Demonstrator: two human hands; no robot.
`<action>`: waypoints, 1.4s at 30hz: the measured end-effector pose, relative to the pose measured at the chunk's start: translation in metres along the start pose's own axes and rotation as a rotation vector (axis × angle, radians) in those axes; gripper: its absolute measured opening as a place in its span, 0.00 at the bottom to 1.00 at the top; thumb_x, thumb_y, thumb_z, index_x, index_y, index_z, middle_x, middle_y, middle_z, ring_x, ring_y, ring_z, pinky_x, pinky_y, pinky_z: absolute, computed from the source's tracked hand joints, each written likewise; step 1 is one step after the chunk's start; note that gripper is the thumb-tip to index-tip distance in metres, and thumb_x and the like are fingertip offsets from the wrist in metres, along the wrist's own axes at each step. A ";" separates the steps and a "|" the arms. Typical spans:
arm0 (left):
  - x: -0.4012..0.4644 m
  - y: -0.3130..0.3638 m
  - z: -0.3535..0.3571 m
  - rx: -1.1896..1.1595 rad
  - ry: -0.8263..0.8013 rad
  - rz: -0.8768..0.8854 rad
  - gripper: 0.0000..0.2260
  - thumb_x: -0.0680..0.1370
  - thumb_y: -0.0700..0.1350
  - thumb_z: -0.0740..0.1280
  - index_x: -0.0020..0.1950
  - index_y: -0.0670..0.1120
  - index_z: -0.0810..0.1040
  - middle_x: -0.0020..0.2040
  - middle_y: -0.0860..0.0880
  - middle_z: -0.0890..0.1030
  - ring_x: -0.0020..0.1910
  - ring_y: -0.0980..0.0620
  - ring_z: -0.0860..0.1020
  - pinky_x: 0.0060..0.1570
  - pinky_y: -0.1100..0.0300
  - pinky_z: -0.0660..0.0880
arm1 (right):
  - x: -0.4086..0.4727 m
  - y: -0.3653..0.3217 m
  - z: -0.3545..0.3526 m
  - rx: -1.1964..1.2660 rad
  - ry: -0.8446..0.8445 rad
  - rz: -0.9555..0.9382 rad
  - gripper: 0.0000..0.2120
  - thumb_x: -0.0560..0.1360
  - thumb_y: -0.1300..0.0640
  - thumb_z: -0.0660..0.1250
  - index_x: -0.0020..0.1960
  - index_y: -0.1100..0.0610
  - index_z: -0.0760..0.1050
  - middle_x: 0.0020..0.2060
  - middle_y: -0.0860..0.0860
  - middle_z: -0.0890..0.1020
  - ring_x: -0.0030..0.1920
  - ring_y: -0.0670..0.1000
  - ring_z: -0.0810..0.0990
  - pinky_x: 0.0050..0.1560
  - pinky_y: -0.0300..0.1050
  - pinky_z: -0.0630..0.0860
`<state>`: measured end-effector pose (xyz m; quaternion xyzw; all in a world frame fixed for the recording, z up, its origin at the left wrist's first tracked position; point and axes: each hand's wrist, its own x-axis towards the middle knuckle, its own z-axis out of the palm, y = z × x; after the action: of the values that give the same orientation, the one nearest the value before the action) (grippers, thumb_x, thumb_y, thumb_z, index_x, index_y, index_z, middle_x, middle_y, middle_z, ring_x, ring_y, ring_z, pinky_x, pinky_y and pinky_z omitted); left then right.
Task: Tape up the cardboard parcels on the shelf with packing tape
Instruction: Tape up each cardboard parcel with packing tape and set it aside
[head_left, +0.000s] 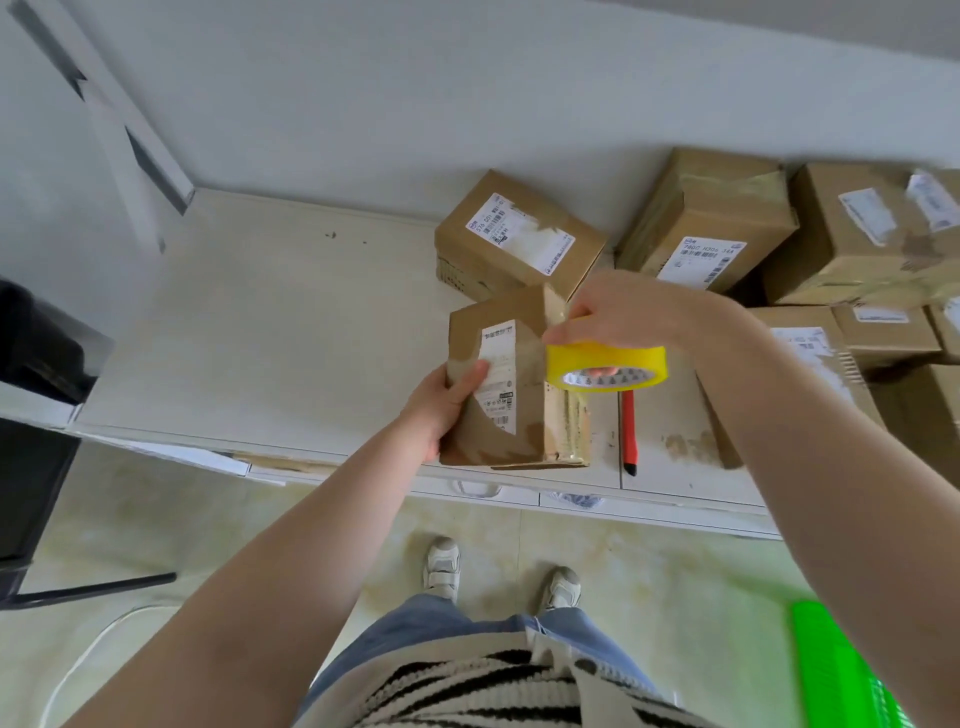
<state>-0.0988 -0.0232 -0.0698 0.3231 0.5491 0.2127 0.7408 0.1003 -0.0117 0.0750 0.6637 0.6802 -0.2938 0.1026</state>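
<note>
At the shelf's front edge, my left hand grips the left side of an upright cardboard parcel, its long axis running up and down. My right hand clasps the yellow tape roll (a finger through its core), touching the parcel's upper right corner. Tape seems to run down that right face, toward me.

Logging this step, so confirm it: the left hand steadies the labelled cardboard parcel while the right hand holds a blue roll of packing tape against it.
Wrong on colour: the head view shows the roll of packing tape is yellow. The left hand does steady the labelled cardboard parcel, and the right hand holds the roll.
</note>
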 end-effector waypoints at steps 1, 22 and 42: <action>0.003 -0.002 -0.001 0.060 0.069 0.058 0.28 0.77 0.55 0.69 0.74 0.46 0.69 0.63 0.44 0.81 0.57 0.46 0.82 0.55 0.48 0.80 | 0.003 -0.003 0.004 0.012 0.006 0.001 0.26 0.79 0.41 0.62 0.31 0.59 0.70 0.27 0.50 0.70 0.29 0.51 0.69 0.32 0.43 0.63; 0.000 0.019 0.000 0.324 -0.043 0.272 0.40 0.68 0.81 0.51 0.78 0.67 0.51 0.80 0.52 0.56 0.78 0.49 0.57 0.75 0.40 0.56 | 0.017 -0.046 0.002 0.241 0.137 -0.100 0.23 0.80 0.45 0.61 0.32 0.59 0.67 0.26 0.51 0.64 0.26 0.48 0.62 0.30 0.41 0.60; 0.003 0.024 -0.016 0.345 0.091 0.223 0.33 0.79 0.69 0.52 0.80 0.53 0.58 0.78 0.51 0.64 0.76 0.50 0.63 0.73 0.51 0.60 | 0.030 -0.062 0.018 0.063 0.222 0.014 0.27 0.75 0.33 0.61 0.33 0.56 0.69 0.20 0.48 0.71 0.27 0.50 0.71 0.31 0.42 0.62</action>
<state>-0.1122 -0.0006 -0.0576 0.4939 0.5711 0.2105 0.6209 0.0326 0.0070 0.0608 0.6997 0.6732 -0.2391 0.0075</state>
